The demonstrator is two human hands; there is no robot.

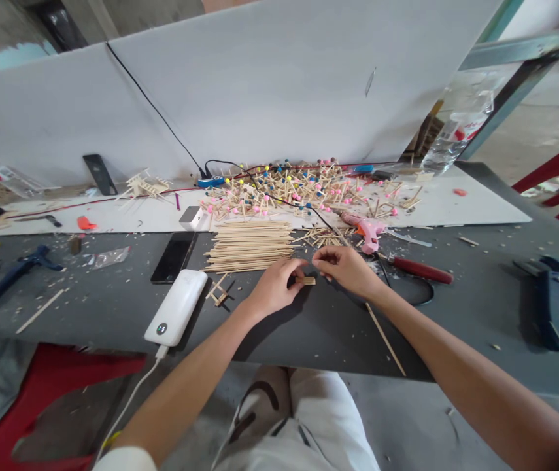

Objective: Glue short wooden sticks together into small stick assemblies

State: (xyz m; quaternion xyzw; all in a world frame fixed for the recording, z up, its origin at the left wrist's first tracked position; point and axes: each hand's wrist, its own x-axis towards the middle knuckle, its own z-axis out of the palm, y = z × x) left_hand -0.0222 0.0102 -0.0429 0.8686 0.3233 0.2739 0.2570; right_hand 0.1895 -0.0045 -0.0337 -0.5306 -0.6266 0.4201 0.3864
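Note:
Between thumb and fingers, my left hand (276,286) grips a short wooden piece (307,281) just above the grey tabletop. Close to its right side, my right hand (346,268) is closed in a pinch; whatever sits at its fingertips is too small to make out. Behind my left hand lies a row of long thin wooden sticks (252,245). Short cut sticks (325,237) are scattered beyond my right hand. A small joined stick piece (219,292) rests left of my left hand. One loose stick (386,339) lies below my right wrist.
A pink glue gun (370,232) and a red-handled tool (421,269) lie right. Behind is a heap of stick pieces with coloured balls (279,190). A white power bank (176,307) and black phone (174,257) lie left. Blue-handled tools (546,307) are far right.

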